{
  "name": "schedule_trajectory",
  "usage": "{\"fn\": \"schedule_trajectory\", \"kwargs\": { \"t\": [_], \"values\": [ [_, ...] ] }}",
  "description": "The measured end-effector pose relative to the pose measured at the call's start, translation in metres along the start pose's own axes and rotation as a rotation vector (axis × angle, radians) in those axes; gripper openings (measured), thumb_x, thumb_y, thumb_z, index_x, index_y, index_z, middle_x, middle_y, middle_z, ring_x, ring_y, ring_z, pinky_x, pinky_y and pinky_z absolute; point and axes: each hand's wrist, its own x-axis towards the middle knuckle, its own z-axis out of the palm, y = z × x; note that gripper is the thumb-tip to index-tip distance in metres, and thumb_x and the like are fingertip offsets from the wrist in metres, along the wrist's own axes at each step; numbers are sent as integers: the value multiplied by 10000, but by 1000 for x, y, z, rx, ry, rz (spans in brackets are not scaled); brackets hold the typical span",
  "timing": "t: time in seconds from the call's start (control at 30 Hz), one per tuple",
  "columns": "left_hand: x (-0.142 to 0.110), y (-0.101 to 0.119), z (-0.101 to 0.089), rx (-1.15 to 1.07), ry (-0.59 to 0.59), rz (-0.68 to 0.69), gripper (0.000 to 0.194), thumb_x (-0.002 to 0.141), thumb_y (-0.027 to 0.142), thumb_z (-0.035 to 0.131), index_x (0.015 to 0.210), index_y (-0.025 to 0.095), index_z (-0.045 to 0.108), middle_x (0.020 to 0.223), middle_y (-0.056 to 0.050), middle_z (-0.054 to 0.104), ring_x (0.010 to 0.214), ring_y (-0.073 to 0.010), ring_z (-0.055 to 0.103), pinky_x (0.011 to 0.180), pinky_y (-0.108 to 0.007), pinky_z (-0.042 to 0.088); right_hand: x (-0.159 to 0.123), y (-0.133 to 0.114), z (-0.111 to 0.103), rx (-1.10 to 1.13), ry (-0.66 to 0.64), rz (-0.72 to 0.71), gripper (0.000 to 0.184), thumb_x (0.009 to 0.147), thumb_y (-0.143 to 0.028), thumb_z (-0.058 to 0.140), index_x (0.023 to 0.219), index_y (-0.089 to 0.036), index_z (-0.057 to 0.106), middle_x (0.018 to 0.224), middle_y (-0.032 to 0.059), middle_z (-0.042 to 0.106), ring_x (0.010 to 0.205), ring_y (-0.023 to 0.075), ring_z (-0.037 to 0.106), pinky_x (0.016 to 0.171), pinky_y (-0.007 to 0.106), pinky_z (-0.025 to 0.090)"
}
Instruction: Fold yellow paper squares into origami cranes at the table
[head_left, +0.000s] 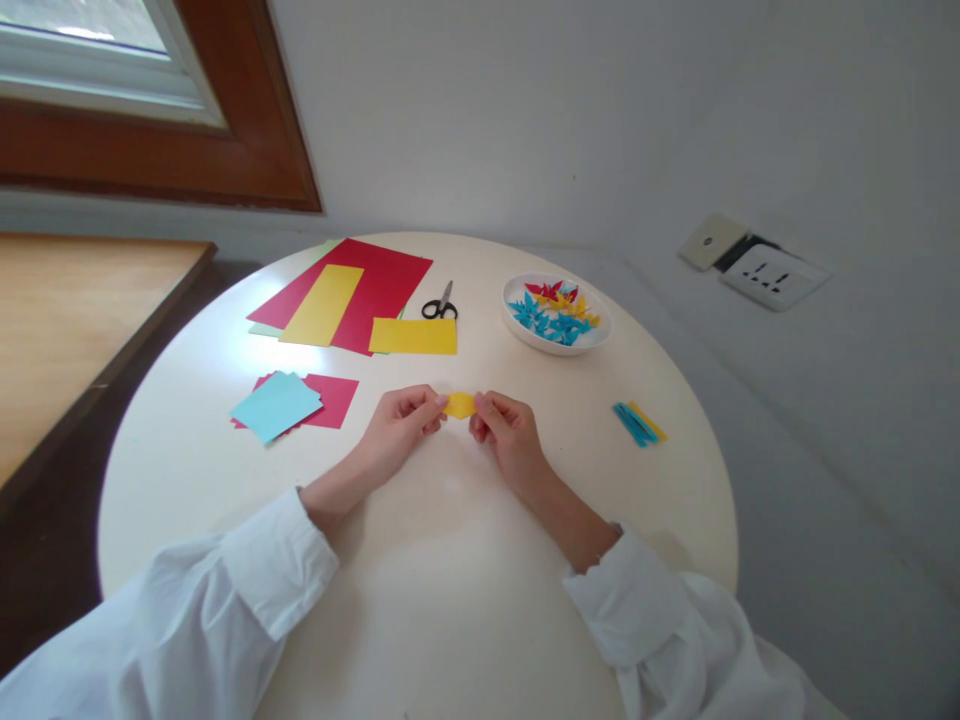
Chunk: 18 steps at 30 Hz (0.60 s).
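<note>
A small piece of folded yellow paper [460, 405] is stretched between my two hands, over the middle of the white round table [450, 600]. My left hand [405, 425] pinches its left end between thumb and fingers. On the other side, my right hand [510, 435] is closed on the right end in the same way. The paper's middle shows as a small pointed shape; its ends are hidden under my fingertips. Just beyond the hands lies a yellow paper strip [414, 337], with black-handled scissors [440, 304] behind it.
A white dish [559, 348] holds blue, yellow and red folded paper shapes [555, 312]. Light blue squares [277, 405] lie over red paper [337, 398] at left. Large red sheets [390, 275] lie behind. Blue and yellow strips [637, 424] rest at right. A wall socket [772, 275] is beyond.
</note>
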Motion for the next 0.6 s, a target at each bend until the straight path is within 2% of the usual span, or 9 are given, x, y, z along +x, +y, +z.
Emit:
{"fn": "schedule_trajectory", "kwargs": {
  "t": [0.17,0.37,0.6],
  "values": [
    [1,-1,-1,1,34,7,278,757,366,578,582,154,537,501,38,416,512,-87,382,532,-241,300,0,-1,-1,-27,26,-25,436,757,-513,531,474,-192,447,464,-27,449,471,96,392,496,255,314],
    [2,-1,-3,156,152,54,240,760,360,578,647,149,588,535,35,454,528,-86,393,525,-234,279,0,-6,-1,-132,59,-81,407,772,-499,514,505,-194,480,497,-17,487,510,110,443,536,264,363],
    [1,3,-2,227,178,99,248,754,367,575,641,146,588,547,34,476,542,-92,417,533,-231,301,0,-6,0,-166,89,-105,391,780,-508,495,546,-196,520,528,-2,532,532,122,476,552,272,405]
  ]
}}
